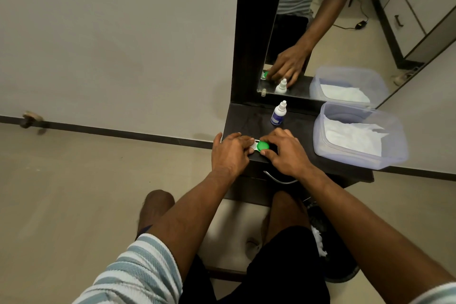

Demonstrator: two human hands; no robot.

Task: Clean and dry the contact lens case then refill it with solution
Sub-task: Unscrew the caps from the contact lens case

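The contact lens case (255,145) is white with a green cap (262,146) on its right well. It lies near the front left edge of a dark shelf (249,121). My left hand (230,153) covers and holds the case's left half. My right hand (283,150) pinches the green cap between thumb and fingers. A small white solution bottle (279,113) with a blue label and a white nozzle cap stands upright just behind my hands.
A clear plastic tub (394,131) with white tissues inside fills the right of the shelf. A mirror (345,20) rises behind the shelf and reflects the hand, bottle and tub. A drawer handle (278,179) sits below the shelf. My knees are under it.
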